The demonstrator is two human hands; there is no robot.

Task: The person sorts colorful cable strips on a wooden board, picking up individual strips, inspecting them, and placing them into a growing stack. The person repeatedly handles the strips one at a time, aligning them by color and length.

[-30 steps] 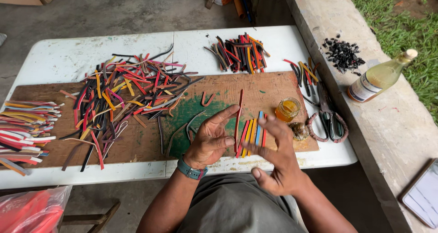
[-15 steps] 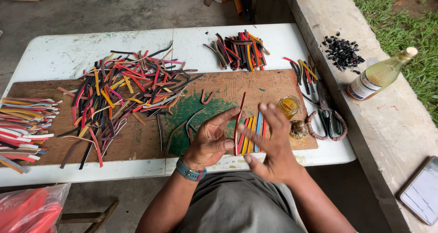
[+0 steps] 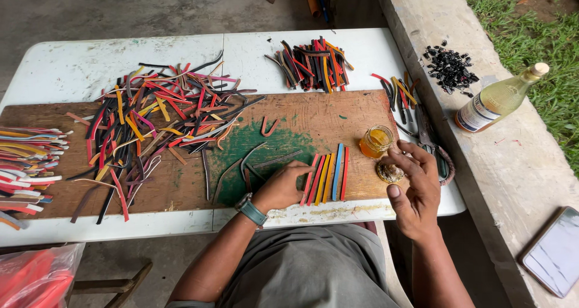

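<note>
A white surface (image 3: 72, 73) carries a long wooden board (image 3: 356, 112) with a green stain near its middle. Over the board's left half sprawls a big loose pile of coloured strips (image 3: 151, 118); a flatter stack of strips (image 3: 24, 160) lies at the far left edge, a smaller bundle (image 3: 313, 64) sits on the surface beyond the board, and a few more strips (image 3: 395, 91) lie near the right end. On the concrete ledge to the right rest a bottle of yellowish liquid (image 3: 497, 100), a heap of small black bits (image 3: 451, 70) and a phone (image 3: 553, 254).

Near the board's front edge, a neat row of strips (image 3: 329, 176) lies side by side, red, orange, yellow and blue, their long axes running away from the person with a slight lean to the right. The left hand (image 3: 280, 187) rests just to the left of this row, fingers curled loosely, its fingertips touching the nearest red strip; it grips nothing. The right hand (image 3: 416, 184) hangs open, palm up, well to the right of the row, its fingers at a small round lump (image 3: 390, 173) beside a little jar of amber liquid (image 3: 377, 141). The left hand is the nearer to the row.
</note>
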